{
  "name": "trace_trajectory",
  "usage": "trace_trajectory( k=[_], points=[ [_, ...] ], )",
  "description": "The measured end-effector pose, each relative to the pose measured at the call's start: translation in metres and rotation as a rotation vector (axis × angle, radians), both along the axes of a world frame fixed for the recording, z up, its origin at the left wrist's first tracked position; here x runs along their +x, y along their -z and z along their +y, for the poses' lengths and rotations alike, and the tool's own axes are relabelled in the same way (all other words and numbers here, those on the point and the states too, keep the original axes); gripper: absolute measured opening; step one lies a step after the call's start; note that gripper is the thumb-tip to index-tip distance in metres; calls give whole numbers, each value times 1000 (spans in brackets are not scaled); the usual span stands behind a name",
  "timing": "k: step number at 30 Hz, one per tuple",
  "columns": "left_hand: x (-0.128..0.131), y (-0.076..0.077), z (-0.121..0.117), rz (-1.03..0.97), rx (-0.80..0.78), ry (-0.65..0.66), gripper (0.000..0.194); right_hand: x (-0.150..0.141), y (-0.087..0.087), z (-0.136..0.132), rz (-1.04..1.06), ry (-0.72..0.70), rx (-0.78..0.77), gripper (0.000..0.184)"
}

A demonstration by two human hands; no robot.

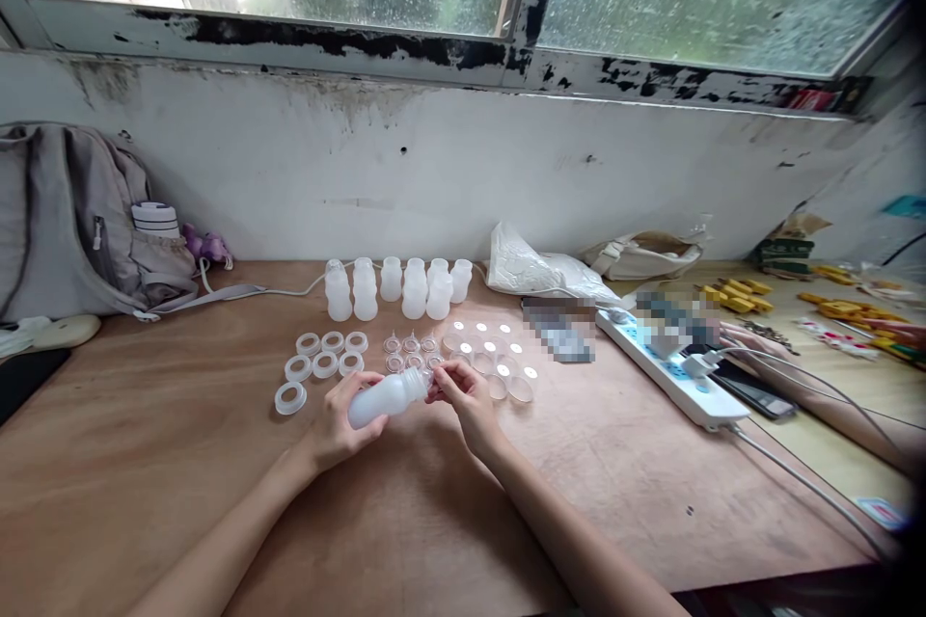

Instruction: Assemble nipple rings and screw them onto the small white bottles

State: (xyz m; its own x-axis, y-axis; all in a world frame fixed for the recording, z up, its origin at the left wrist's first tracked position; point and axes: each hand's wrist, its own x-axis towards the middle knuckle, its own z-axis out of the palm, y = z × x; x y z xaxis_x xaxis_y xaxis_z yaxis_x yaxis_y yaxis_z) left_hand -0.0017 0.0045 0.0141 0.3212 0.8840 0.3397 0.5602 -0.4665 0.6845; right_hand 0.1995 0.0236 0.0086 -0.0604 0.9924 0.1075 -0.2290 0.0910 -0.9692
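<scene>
Frosted feeding bottle (382, 402), tilted in two hands over the wooden tabletop (145, 472) — mouth to the right, base to the left.

The left hand (341, 416) wraps its body; the right hand (467, 397) pinches what looks like a clear teat (426, 380) at its mouth, fingers hiding most of it. The bottle should be light, smooth-walled and a little slippery, and may give if squeezed; its waist seems the surest hold, while the teat is probably soft. Just beyond the bottle lie more teats (411, 344); left of it, collar rings (290, 409); right of it, clear caps (521, 391) topped with white discs; farther behind it, upright frosted bottles (415, 297). No brand or lettering is readable on the bottle — nor on the power strip (713, 408) well to its right.
</scene>
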Motion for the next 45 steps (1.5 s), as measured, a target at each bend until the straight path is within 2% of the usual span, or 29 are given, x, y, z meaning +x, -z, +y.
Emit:
trace_trajectory(
  k=[8, 19, 23, 27, 34, 36, 39, 42, 44, 45],
  points=[
    [1, 3, -1, -19, 3, 28, 35, 1, 2, -1, -87, 12, 54, 24],
    [2, -2, -4, -40, -73, 96, 34, 4, 8, 2, -265, 21, 20, 44],
    [1, -3, -3, -51, -97, 77, 35, 3, 1, -1, -227, -31, -15, 40],
    [1, -4, -3, -46, -113, 69, 35, 6, -2, -2, -216, -84, 33, 31],
    [0, -4, -3, -50, -43, 82, 34, 8, 4, 2, -333, -30, 74, 35],
    [1, -4, -3, -100, -135, 63, 34, 7, 2, 1, -285, -36, 63, 33],
    [6, -4, -4, -285, -402, 42, 41, 5, -7, -3, -143, -93, 46, 21],
    [12, -3, -6, -489, -691, 130, 48, 4, -15, -7, -90, -210, 34, 32],
    [14, -2, -6, -540, -790, 190, 50, 3, -15, -7, -116, -249, 23, 30],
    [15, -1, -7, -527, -783, 192, 50, 3, -13, -7, -139, -239, 14, 27]
  ],
)
